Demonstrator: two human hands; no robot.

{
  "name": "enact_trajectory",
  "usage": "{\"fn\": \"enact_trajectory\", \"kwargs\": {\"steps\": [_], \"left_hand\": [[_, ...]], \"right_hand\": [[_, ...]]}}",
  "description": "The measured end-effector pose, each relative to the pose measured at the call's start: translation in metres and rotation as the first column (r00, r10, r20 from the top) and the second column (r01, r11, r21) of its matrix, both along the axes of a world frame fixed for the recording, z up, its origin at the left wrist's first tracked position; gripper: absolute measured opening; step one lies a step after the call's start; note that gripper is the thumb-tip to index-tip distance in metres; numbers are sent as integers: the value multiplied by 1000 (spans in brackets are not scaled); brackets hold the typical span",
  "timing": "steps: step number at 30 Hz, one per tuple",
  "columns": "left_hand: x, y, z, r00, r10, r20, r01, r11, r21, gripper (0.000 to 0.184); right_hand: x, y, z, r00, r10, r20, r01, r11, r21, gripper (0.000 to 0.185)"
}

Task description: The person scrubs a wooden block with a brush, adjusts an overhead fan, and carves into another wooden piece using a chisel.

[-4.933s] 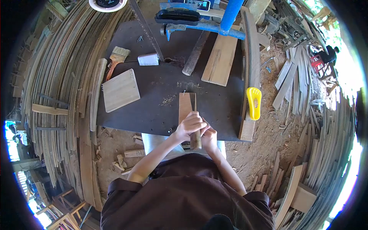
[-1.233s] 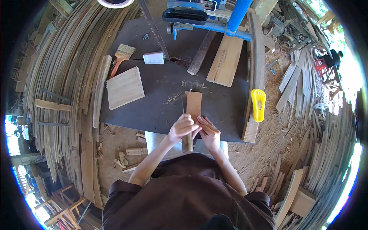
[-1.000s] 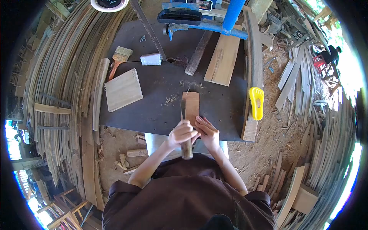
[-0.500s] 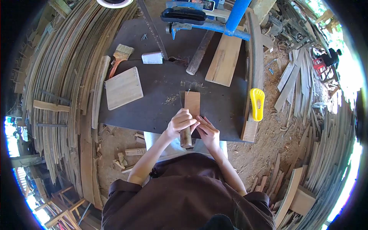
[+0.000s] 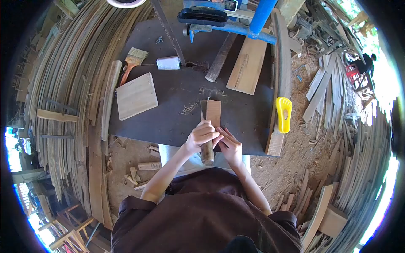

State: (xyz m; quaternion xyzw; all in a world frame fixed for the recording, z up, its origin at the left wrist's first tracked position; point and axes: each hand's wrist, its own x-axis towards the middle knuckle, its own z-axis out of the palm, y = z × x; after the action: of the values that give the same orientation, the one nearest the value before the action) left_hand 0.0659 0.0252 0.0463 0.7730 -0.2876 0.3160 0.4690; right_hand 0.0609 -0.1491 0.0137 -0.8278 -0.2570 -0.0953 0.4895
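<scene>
My left hand (image 5: 202,135) is closed around the round wooden handle (image 5: 207,154) of a chisel-like tool. Its narrow metal blade (image 5: 203,110) points away from me, along the left edge of a small reddish-brown wood block (image 5: 214,110). Beyond the left hand, the block lies flat on the dark tabletop (image 5: 177,122). Fingers of my right hand (image 5: 230,143) press on the block's near end, touching the left hand. A small nail or screw (image 5: 208,98) shows at the block's far end.
Sawdust (image 5: 188,109) lies left of the block. Around it are a square board (image 5: 137,96), a paintbrush (image 5: 134,63), a white block (image 5: 168,63), an upright saw blade (image 5: 168,33), a dark bar (image 5: 221,59), a plank (image 5: 248,67) and a yellow-handled object (image 5: 284,115).
The tool's handle and blade have shifted slightly to the right against the block's left edge. Both hands keep nearly the same place and hold.
</scene>
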Motion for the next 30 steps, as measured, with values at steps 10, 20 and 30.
{"fn": "enact_trajectory", "kwargs": {"steps": [10, 20, 30], "left_hand": [[-9, -4, 5, 1000, 11, -14, -11, 1000, -20, 22], [-21, -16, 2, 999, -47, -16, 46, 998, -45, 20], [7, -16, 5, 997, -64, -32, 62, 995, -76, 17]], "right_hand": [[0, 1, 0, 1000, 30, -10, -30, 999, 23, 24], [0, -1, 3, 997, 69, -38, -67, 996, 56, 26], [-3, -2, -2, 999, 27, -42, -26, 999, 21, 27]]}}
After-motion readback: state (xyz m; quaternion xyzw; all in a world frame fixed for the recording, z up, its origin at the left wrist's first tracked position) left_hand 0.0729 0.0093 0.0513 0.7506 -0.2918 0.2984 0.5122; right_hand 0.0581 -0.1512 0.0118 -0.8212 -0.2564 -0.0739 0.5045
